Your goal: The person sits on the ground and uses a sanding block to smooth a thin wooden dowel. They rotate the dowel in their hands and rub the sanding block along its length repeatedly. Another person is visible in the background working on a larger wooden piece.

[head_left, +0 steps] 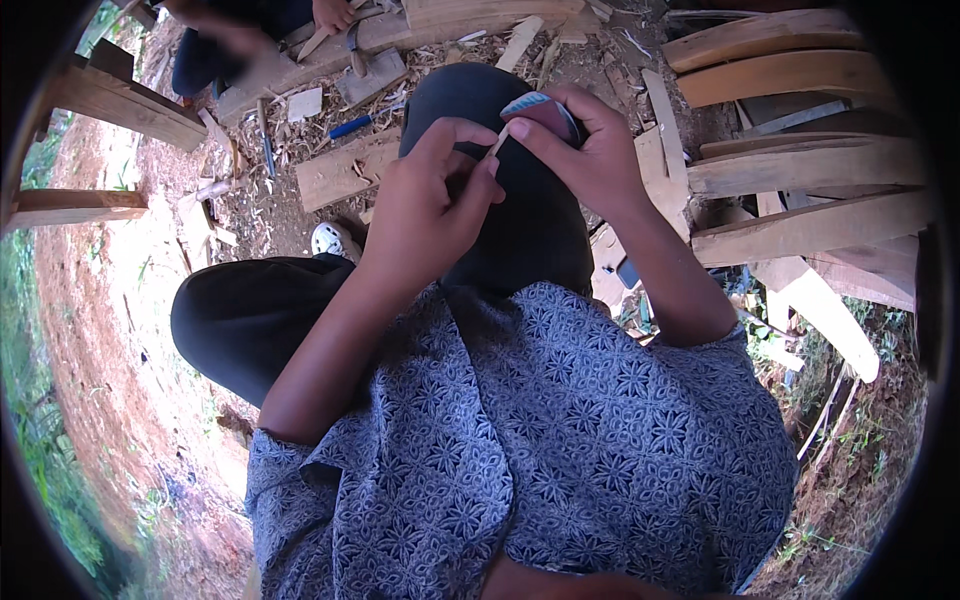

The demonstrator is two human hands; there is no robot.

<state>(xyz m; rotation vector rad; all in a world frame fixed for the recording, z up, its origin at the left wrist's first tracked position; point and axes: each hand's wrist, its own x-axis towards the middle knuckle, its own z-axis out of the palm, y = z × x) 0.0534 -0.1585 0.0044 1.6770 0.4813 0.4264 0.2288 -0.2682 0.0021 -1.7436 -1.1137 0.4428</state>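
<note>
Above my raised knee, both hands meet around a small thin strip of wood (pixel 502 136). My left hand (pixel 428 205) pinches the strip's lower end between thumb and fingertips. A folded piece of what looks like sandpaper (pixel 545 118), reddish brown with a pale blue printed side, is gripped in my right hand (pixel 603 160). My right thumb lies close against the strip's upper end; whether the sandpaper touches the wood there I cannot tell.
Curved wooden boards (pixel 800 165) are stacked at the right. Wood shavings, a blue cylindrical object (pixel 350 127) and a plank (pixel 345 172) lie ahead. Another person's hand (pixel 333 14) is at the top, near a hammer-like tool (pixel 355 52). Timber beams (pixel 130 105) jut in at left.
</note>
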